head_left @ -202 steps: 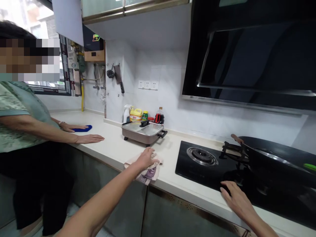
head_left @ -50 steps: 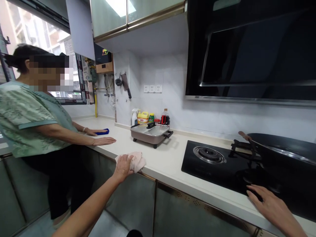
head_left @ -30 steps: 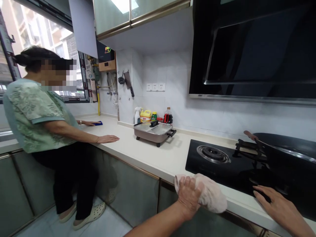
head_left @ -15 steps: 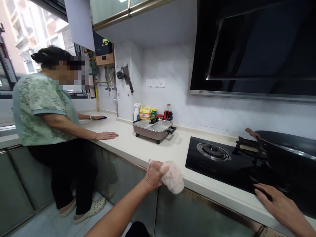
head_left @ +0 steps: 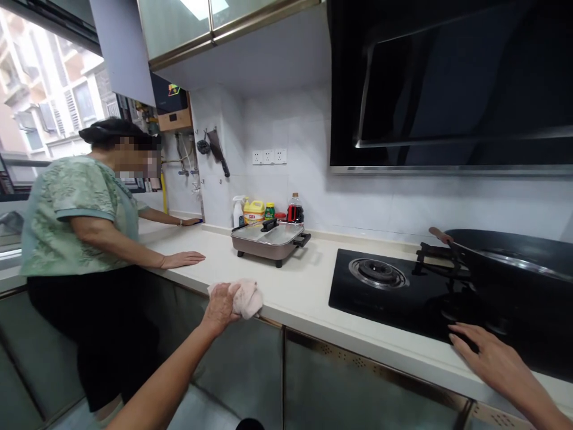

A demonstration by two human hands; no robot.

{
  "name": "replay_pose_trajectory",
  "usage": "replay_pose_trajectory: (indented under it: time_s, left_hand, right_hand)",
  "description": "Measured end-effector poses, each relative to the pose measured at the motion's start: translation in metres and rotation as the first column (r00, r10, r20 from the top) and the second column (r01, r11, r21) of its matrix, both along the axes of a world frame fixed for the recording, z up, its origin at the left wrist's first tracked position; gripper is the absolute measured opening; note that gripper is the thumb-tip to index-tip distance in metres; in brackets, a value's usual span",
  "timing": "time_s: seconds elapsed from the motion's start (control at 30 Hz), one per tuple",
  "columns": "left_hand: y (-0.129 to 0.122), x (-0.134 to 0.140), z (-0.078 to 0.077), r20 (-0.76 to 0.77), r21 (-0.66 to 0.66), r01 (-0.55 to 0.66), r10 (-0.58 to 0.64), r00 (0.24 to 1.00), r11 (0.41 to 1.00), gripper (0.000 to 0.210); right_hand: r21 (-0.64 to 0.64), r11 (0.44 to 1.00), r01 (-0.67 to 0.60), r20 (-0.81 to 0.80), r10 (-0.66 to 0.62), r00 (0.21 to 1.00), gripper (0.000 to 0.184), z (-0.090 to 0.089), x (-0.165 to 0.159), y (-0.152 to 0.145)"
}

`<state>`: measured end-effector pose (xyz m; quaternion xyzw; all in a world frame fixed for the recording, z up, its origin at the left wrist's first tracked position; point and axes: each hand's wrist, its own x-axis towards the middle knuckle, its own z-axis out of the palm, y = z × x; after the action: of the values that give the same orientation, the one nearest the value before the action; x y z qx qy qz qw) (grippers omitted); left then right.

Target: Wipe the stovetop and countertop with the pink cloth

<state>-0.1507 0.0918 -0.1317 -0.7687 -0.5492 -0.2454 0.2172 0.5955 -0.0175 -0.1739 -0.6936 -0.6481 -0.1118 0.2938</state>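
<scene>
My left hand is closed on a pale pink cloth at the front edge of the cream countertop. Part of the cloth lies on the counter and part bunches beside my fingers. My right hand rests with fingers apart and nothing in it, near the front edge of the black gas hob. Beyond the cloth stands a brown electric pan with a glass lid.
A co-worker leans over the counter at left, one hand flat on it. A large wok sits on the right burner. Bottles line the wall, where a cleaver hangs. A range hood overhangs the hob.
My left hand has moved left along the counter's front edge with the cloth. My right hand stays by the hob. The co-worker leans further forward, far arm reaching out. The view has shifted slightly.
</scene>
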Motion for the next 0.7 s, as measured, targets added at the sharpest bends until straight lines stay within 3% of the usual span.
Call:
replay_pose_trajectory:
  time_s: [0.13,0.27,0.47,0.7]
  left_hand:
    - [-0.005,0.021,-0.006,-0.036,0.076,-0.032,0.035,0.999,0.997,0.081]
    - [-0.012,0.069,-0.016,-0.084,0.16,0.06,-0.047,0.995,0.985,0.084]
    - [-0.036,0.18,-0.034,-0.09,0.26,0.219,-0.202,0.975,0.94,0.083]
    - [-0.076,0.32,-0.043,-0.117,0.234,0.356,-0.337,0.934,0.905,0.082]
  right_hand:
    - [-0.006,1.0,0.013,-0.004,-0.013,1.0,0.059,0.007,-0.009,-0.003]
    - [-0.006,0.999,0.035,-0.002,-0.035,0.999,0.057,0.021,-0.025,-0.011]
    - [-0.018,0.998,0.068,-0.001,-0.068,0.998,0.053,0.035,-0.046,-0.02]
    - [0.003,0.998,0.067,-0.018,-0.067,0.998,0.049,0.036,-0.05,-0.021]
